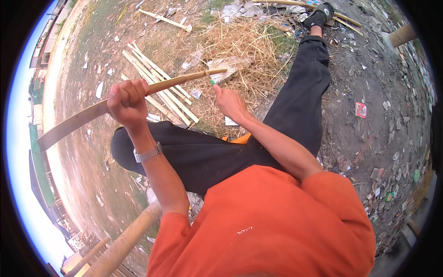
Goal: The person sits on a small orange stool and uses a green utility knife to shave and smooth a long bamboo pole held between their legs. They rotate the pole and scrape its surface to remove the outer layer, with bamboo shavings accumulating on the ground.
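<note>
My left hand (128, 101) is closed in a fist round a long split bamboo strip (173, 82). One end of the strip (69, 127) is broad and pale and sticks out to the left; its narrower end points right, above the straw. Close to that narrower end, my right hand (230, 104) is closed, with a small green piece (212, 82) showing by the fingertips. The rest of what it holds is hidden. Beyond my left knee, several pale split bamboo strips (154, 78) lie in a loose pile on the ground.
Dry straw or shavings (240, 44) are heaped beyond my right hand. My right leg (302, 87) stretches out on the right. Bamboo poles (124, 242) stand at the lower left, and another pole end (402, 35) is at the upper right. Litter dots the dirt ground.
</note>
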`<state>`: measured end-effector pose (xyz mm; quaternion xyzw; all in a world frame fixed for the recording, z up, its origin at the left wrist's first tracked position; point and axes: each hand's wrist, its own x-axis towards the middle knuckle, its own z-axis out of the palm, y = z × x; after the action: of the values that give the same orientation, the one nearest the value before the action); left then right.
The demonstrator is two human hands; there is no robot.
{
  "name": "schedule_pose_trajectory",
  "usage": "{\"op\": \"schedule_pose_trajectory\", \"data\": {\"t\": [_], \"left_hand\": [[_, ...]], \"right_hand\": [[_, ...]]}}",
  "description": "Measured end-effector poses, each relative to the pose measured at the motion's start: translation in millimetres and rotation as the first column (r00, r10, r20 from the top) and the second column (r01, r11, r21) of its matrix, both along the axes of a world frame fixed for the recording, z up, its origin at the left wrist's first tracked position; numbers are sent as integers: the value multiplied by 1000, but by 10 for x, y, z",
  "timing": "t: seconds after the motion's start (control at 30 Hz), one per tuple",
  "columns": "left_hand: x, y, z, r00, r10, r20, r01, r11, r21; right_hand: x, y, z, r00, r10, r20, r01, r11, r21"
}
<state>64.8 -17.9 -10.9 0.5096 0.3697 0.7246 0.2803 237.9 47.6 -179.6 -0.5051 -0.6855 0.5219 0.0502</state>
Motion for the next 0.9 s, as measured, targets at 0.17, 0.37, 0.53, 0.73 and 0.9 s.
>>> {"op": "schedule_pose_trajectory", "data": {"t": [0.17, 0.37, 0.53, 0.73, 0.9], "left_hand": [[57, 8, 4, 999, 35, -14, -35, 999, -19], [93, 70, 41, 973, 224, 61, -223, 974, -29], [115, 76, 42, 968, 229, 98, -227, 973, -33], [203, 75, 45, 986, 167, 30, -166, 985, -37], [161, 82, 28, 988, 148, 46, -148, 989, -9]], "right_hand": [[140, 3, -39, 991, -48, -123, 71, 978, 194], [-104, -112, 287, 962, 29, -271, 8, 991, 134], [-42, -15, 14, 1000, 21, -21, -21, 999, 27], [21, 7, 357, 965, 35, -259, -9, 995, 102], [-83, -61, 315, 954, 4, -299, 42, 989, 145]]}}
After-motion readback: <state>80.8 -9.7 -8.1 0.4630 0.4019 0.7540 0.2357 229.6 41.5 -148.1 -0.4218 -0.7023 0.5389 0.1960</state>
